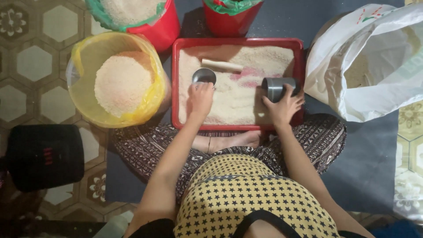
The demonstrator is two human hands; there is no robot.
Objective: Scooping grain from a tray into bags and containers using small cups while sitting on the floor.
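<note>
The left hand (200, 99) is curled around the near side of a small metal cup (204, 76), fingers clasped on its rim; the cup stands mouth up in the rice (233, 99) at the left of the red tray (175, 83). The right hand (282, 105) grasps a second metal cup (276, 88), a taller one lying tipped on its side with its dark mouth facing left, at the tray's right edge. Fingers spread over the cup's top and right side, thumb toward its mouth; how tightly they press cannot be told.

Both cups rest on the rice, well apart from each other. Between them, farther back, a pale wooden stick (221, 65) lies on the rice, slanting slightly. A patch of the tray's red bottom shows through the rice near the middle.

Left of the tray sits a yellow-lined tub (86, 57) heaped with rice. Two red buckets (163, 28) stand behind the tray. A white sack (374, 83) lies open at the right. A black box (44, 156) sits on the tiled floor at far left
</note>
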